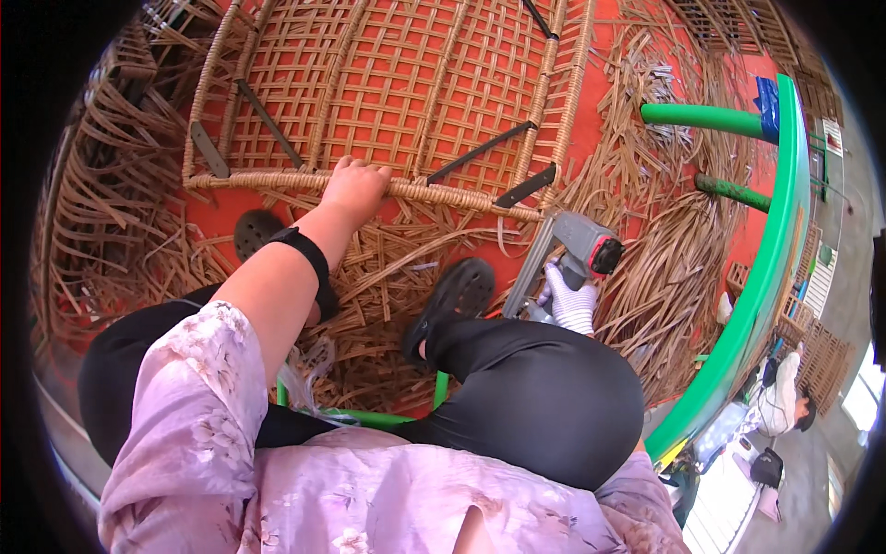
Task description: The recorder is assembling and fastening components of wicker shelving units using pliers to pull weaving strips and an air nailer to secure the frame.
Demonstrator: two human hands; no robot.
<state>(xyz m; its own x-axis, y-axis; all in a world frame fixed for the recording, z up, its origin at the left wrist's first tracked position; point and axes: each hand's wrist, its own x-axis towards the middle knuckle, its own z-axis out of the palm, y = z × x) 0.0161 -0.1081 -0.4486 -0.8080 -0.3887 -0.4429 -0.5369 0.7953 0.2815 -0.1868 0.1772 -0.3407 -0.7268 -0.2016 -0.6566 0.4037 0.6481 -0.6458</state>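
A large woven wicker panel [388, 74] with a wrapped rim and dark flat metal strips leans at the top middle. My bare left hand [354, 189] grips the middle of its near rim, fingers curled over the edge. My right hand [568, 297], in a pale striped glove, is closed round the handle of a grey staple gun [580, 242]. The staple gun's nose end lies beside the near right corner of the panel; whether the two touch I cannot tell. Part of the right hand's grip is hidden behind the tool.
Loose brown wicker strips [646, 268] cover much of the red floor [217, 214]. A bundle of strips [101, 212] hangs at the left. A green curved metal frame [784, 194] stands at the right. Farther right, a person [784, 397] is near woven pieces [826, 360].
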